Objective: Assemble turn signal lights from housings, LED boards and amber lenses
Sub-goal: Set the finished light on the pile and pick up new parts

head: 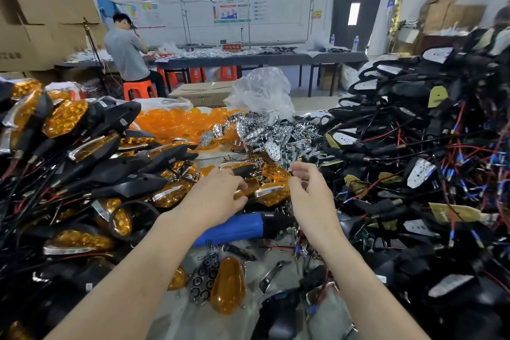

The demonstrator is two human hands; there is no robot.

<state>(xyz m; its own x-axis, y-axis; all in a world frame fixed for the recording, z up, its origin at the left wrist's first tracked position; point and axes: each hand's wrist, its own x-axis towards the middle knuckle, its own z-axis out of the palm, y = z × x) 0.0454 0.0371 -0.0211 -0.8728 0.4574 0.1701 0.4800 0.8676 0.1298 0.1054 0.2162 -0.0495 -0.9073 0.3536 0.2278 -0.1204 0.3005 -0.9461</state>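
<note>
My left hand [218, 193] reaches into a small heap of amber lenses with chrome trim [271, 192] at the table's middle, its fingers curled over an amber piece there. My right hand [309, 188] hovers just right of the same heap with fingers loosely bent and thumb near a lens edge; I cannot tell whether it holds anything. Finished lights with black housings and amber lenses [91, 146] are stacked at the left. Wired black housings [414, 146] pile up on the right. Loose amber lenses [176, 121] and chrome reflector boards [265, 130] lie behind the hands.
A blue-handled power tool [237, 228] lies under my forearms. A single amber lens [229, 284] and black nuts [205, 276] lie near the front edge. A clear plastic bag [262, 91] stands behind. A person sits on an orange stool [138, 90] at a far table.
</note>
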